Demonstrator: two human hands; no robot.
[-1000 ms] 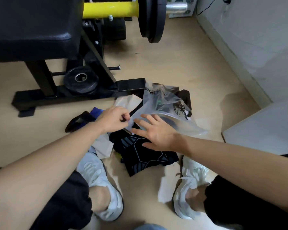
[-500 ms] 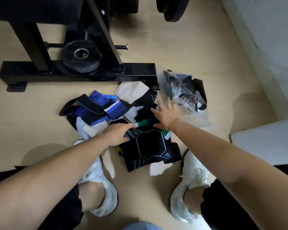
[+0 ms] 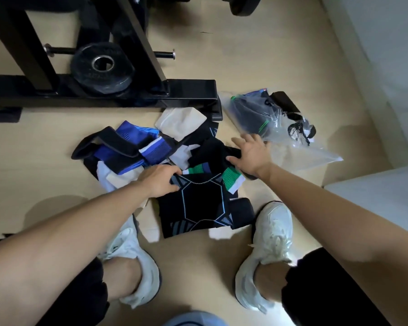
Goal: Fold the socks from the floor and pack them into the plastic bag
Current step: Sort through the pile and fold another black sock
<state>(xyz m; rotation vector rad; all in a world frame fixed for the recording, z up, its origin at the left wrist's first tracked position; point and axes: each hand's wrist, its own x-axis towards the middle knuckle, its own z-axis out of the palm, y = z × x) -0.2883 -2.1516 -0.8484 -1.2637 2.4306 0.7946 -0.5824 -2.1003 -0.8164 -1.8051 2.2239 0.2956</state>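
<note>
Socks [image 3: 137, 149] lie heaped before me: my left hand [image 3: 161, 182] grips the black patterned sock [image 3: 198, 205] by its top corner; my right hand [image 3: 251, 154] presses the heap, fingers spread, just beside the plastic bag [image 3: 304, 154].

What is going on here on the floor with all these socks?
A person crouches over a pile of socks on the floor. The left hand grips the top corner of a black patterned sock, while the right hand rests open on another black sock beside it. The plastic bag lies to the right, already holding a few dark socks; most lie outside it.
</note>
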